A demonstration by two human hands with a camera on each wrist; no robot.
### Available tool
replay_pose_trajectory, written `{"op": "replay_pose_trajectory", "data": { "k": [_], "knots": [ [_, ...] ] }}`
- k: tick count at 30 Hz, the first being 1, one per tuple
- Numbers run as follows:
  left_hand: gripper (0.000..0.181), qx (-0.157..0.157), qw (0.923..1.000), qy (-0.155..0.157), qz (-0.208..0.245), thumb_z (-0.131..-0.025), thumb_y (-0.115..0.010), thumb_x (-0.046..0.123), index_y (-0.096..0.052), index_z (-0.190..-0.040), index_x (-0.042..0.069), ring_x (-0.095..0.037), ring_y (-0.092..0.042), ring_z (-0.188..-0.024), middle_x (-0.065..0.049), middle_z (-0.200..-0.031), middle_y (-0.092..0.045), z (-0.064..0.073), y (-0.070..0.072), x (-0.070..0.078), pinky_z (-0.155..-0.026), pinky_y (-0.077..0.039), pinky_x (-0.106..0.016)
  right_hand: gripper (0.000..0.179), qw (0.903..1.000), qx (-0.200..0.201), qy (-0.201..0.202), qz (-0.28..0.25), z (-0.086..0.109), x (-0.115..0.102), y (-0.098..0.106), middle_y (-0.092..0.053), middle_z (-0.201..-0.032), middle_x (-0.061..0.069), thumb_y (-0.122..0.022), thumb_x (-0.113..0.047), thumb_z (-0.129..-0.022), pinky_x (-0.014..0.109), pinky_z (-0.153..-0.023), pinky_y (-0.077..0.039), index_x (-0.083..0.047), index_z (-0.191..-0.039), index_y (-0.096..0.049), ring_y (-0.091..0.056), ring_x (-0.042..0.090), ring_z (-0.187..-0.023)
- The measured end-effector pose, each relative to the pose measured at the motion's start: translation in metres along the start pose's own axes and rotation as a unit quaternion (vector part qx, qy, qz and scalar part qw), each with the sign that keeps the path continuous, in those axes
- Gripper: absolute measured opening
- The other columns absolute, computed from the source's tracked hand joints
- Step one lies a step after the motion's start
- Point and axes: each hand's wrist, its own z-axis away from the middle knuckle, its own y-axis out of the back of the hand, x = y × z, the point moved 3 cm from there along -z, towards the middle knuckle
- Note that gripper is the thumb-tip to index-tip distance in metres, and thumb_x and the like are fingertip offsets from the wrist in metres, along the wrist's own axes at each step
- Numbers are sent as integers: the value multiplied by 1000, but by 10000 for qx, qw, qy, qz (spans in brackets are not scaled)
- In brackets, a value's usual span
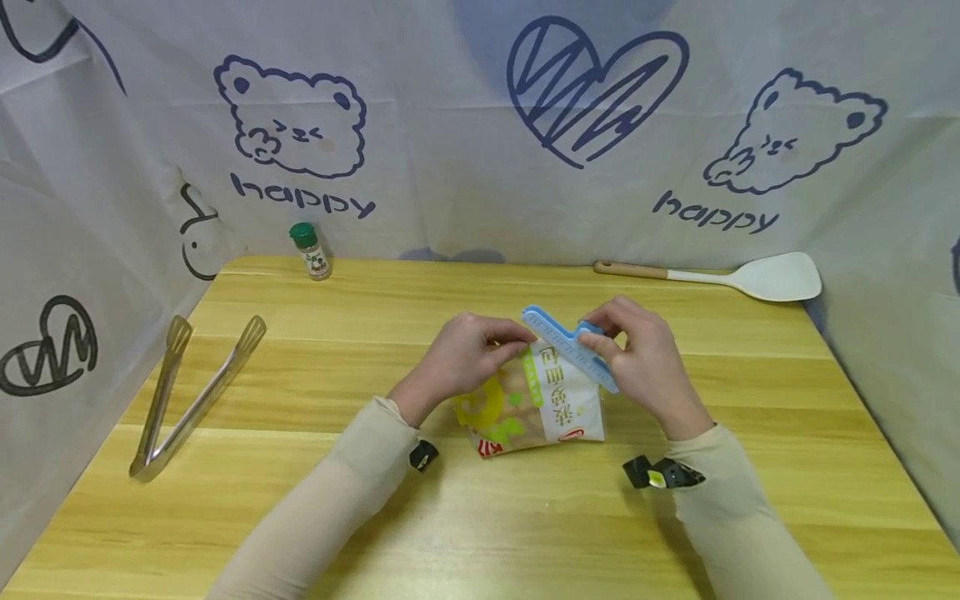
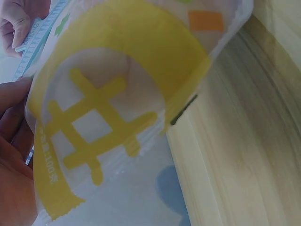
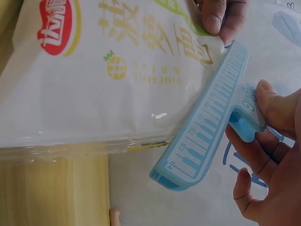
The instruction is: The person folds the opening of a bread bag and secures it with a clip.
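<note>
A white, yellow and clear pineapple bread bag (image 1: 577,404) is held above the table in front of me. My left hand (image 1: 471,354) pinches its far edge between thumb and fingers. A long pale-blue bag clip (image 1: 555,335) with a ruler-like piano key print lies slantwise along that edge. My right hand (image 1: 647,362) pinches the clip's handle with thumb and fingers. In the right wrist view, the clip (image 3: 202,136) meets the bag's edge close to the left fingertips (image 3: 214,23). Whether the edge sits fully inside the clip cannot be told.
Metal tongs (image 1: 197,408) lie spread on the left of the wooden table (image 1: 510,533). A green-capped spice jar (image 1: 311,252) stands at the back left. Along the back right edge lies a white spatula (image 1: 776,277) with a wooden handle. A printed cloth (image 1: 450,133) hangs behind.
</note>
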Motion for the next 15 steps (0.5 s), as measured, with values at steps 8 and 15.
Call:
{"op": "replay_pose_trajectory", "data": {
  "k": [8, 15],
  "knots": [
    [12, 92, 9998, -133, -72, -92, -70, 7, -77, -102, 7, -5, -65, -80, -2, -100, -74, -1, -1, -1, -72, -52, -21, 5, 9998, -7, -41, -197, -2, 0, -1, -61, -87, 1, -71, -9, -92, 35, -63, -45, -5, -94, -69, -55, 18, -75],
    [12, 26, 9999, -144, -54, -93, -69, 6, -77, -102, 6, -7, -67, -83, -3, -98, -74, -2, 0, -1, -73, -52, -21, 13, 9991, -26, -78, -415, 0, 1, -1, -61, -90, 0, -72, -13, -91, 35, -68, -47, -5, -102, -72, -58, 18, -84]
  ]
}}
